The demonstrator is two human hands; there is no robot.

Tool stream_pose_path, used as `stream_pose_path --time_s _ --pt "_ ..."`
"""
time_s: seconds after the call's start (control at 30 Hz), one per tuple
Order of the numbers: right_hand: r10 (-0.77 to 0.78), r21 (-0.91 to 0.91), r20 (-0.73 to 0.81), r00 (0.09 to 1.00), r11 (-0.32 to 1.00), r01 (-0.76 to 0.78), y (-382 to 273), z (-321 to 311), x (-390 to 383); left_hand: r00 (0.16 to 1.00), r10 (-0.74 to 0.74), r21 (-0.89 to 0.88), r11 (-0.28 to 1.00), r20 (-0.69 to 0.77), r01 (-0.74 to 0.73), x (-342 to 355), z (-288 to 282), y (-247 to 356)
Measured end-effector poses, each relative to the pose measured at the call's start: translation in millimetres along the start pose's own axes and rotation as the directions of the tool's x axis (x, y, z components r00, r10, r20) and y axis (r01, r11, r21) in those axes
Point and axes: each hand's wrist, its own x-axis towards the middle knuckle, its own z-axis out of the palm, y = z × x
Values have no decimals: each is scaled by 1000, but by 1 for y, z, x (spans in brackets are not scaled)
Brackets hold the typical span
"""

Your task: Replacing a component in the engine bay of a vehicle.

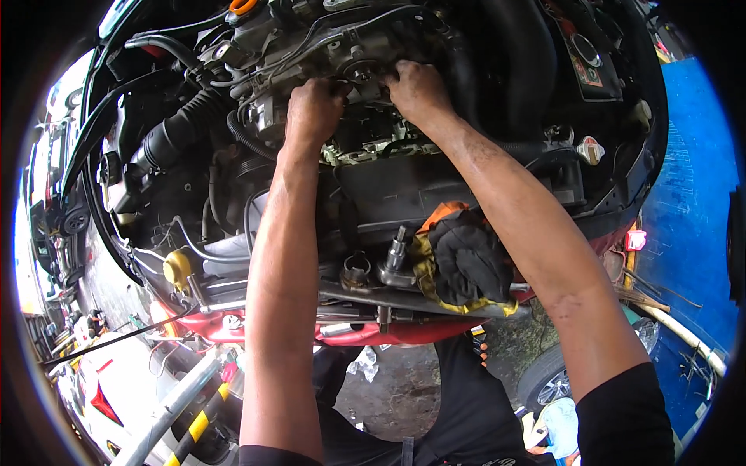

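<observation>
Both arms reach forward into an open engine bay. My left hand [317, 105] is closed at the near side of the engine [307, 58], its fingers curled down by a metal part. To the right, my right hand [416, 89] is also closed, thumb and fingers bent in against the engine. Between the hands sits a round metal part [361, 72]. Whatever the fingertips grip is hidden behind the hands. Below them, a lit gap in the engine shows light metal surfaces [365, 144].
On the front crossmember lie a ratchet with a socket [398, 260] and a bundle of black and yellow gloves [466, 260]. A yellow cap [177, 268] is at the left. Thick black hoses [521, 62] run at the right. A wheel [548, 380] lies on the floor.
</observation>
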Motion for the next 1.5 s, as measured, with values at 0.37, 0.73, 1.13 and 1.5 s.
stream_pose_path --time_s 0.37,0.73,1.13,1.5 --pt "-50 -362 106 993 928 86 -12 -19 0 1000 -6 130 991 -26 9 9 17 2" --pt "32 -416 180 983 908 47 -14 -15 -3 995 -87 229 971 47 74 3 12 17" --pt "-135 -125 313 940 975 181 -26 -82 -13 985 42 -45 998 -166 -50 -69 -77 64" --pt "-243 -238 275 930 920 311 -59 -156 -238 865 -253 -431 901 -434 47 -338 -102 89"
